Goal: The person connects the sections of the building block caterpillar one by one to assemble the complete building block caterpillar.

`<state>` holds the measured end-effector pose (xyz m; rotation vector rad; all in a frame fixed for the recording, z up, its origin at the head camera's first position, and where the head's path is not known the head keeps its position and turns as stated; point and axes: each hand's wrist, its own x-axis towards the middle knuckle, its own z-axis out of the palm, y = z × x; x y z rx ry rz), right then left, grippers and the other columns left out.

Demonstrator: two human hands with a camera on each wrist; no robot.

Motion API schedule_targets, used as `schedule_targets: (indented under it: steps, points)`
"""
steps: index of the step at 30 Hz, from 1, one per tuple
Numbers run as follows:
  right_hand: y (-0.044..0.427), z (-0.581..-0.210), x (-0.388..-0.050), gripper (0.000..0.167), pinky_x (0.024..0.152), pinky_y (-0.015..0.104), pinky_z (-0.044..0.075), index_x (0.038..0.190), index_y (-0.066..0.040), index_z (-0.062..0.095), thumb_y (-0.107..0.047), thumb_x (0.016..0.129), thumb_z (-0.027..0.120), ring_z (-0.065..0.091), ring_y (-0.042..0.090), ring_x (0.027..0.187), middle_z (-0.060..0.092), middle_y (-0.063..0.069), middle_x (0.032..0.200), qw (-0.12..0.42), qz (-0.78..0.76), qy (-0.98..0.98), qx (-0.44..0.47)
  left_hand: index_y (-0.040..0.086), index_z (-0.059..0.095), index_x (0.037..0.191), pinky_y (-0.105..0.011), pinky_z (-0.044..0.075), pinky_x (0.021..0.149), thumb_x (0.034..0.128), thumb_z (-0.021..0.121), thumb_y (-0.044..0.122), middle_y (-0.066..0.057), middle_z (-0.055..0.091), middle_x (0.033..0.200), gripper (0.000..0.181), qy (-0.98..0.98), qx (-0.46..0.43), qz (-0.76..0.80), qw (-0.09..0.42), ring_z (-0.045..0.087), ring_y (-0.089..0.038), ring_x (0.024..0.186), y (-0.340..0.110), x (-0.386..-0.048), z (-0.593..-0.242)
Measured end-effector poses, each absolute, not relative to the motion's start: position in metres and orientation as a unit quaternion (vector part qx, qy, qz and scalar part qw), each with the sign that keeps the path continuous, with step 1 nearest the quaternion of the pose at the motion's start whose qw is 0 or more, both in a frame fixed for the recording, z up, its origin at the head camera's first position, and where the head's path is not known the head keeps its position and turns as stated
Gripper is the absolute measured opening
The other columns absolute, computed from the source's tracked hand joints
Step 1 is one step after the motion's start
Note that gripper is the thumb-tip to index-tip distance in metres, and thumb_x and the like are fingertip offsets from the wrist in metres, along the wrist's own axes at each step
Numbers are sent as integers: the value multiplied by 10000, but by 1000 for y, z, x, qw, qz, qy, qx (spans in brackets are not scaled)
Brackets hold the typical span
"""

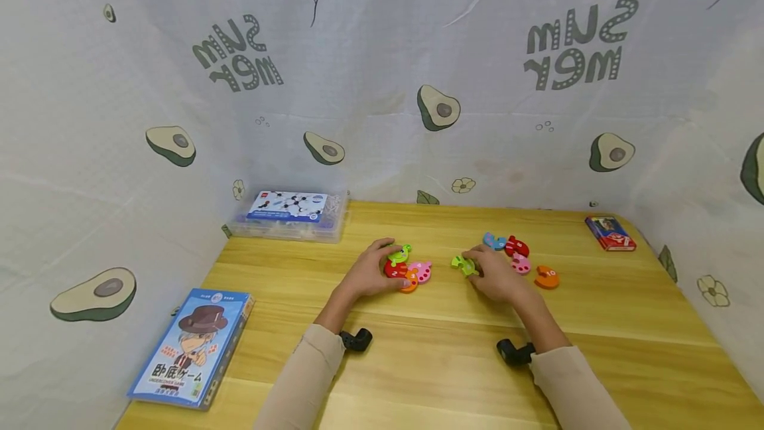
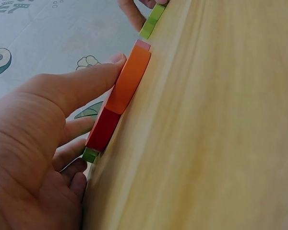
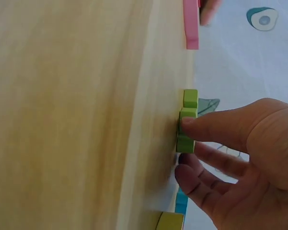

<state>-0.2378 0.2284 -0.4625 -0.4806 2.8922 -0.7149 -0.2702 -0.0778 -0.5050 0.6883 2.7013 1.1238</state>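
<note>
In the head view my left hand (image 1: 367, 274) holds a cluster of joined wooden puzzle pieces on the table. Its thumb is on the orange piece (image 1: 409, 284) and its fingers are at the green piece with a face (image 1: 398, 255). A red piece (image 1: 392, 271) and a pink piece (image 1: 422, 272) belong to that cluster. To the right, my right hand (image 1: 497, 275) pinches a light green puzzle piece (image 3: 186, 132) between thumb and fingers. A gap separates this piece from the pink one.
Beyond and right of my right hand lie loose blue (image 1: 493, 241), red (image 1: 516, 246), pink (image 1: 521, 263) and orange (image 1: 546, 277) pieces. A clear plastic case (image 1: 340, 221) stands back left, a blue game box (image 1: 191, 350) front left, a small red box (image 1: 611, 233) back right.
</note>
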Motion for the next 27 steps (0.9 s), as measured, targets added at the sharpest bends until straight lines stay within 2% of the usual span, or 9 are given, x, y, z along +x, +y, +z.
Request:
schedule_targets:
  steps: [2, 3, 6, 10, 17, 21, 27]
  points:
    - [227, -464, -238, 488, 1079, 640, 460, 1409, 40, 573, -2, 934, 676, 552, 488, 1277, 548, 290, 1397, 61, -242, 955, -157, 175, 531, 1515, -550, 352, 1218, 830, 851, 421, -50, 348, 1657, 795, 894, 231, 377, 71, 348, -352, 1524, -78, -271, -505]
    - [227, -465, -238, 485, 1086, 641, 454, 1412, 24, 575, -2, 939, 673, 553, 481, 1280, 548, 282, 1409, 62, -246, 955, -154, 173, 528, 1518, -549, 351, 1218, 833, 849, 417, -46, 341, 1663, 794, 893, 232, 379, 73, 343, -350, 1528, -78, -271, -504]
    - [225, -465, -238, 460, 1042, 598, 506, 1392, -11, 602, -20, 941, 691, 602, 403, 1149, 580, 249, 1378, 63, -255, 954, -144, 171, 521, 1523, -544, 346, 1223, 840, 847, 396, -29, 325, 1675, 790, 888, 236, 386, 80, 328, -345, 1538, -79, -272, -505]
    - [223, -466, -239, 413, 876, 461, 552, 1339, -24, 648, -54, 935, 728, 567, 264, 942, 628, 198, 1267, 55, -264, 953, -137, 179, 515, 1529, -538, 342, 1227, 847, 842, 388, -12, 317, 1681, 784, 886, 239, 389, 88, 316, -338, 1545, -80, -272, -505]
    - [219, -461, -236, 323, 771, 384, 550, 1248, -49, 715, -47, 926, 735, 588, 223, 871, 664, 184, 1203, 36, -285, 949, -130, 199, 510, 1533, -541, 344, 1225, 820, 854, 423, -6, 317, 1680, 823, 890, 242, 375, 88, 317, -344, 1543, -80, -273, -504]
    - [215, -460, -237, 304, 683, 308, 490, 1215, -56, 731, -60, 911, 736, 570, 197, 802, 662, 172, 1133, 22, -291, 948, -128, 198, 503, 1538, -548, 345, 1223, 773, 878, 467, -12, 315, 1679, 893, 891, 245, 371, 87, 316, -341, 1544, -80, -272, -502]
    - [205, -459, -238, 291, 715, 313, 517, 1214, -65, 736, -102, 925, 737, 585, 208, 835, 678, 159, 1127, 20, -297, 947, -117, 188, 508, 1535, -553, 345, 1221, 762, 886, 485, -25, 328, 1671, 910, 891, 241, 374, 86, 321, -344, 1540, -80, -270, -501]
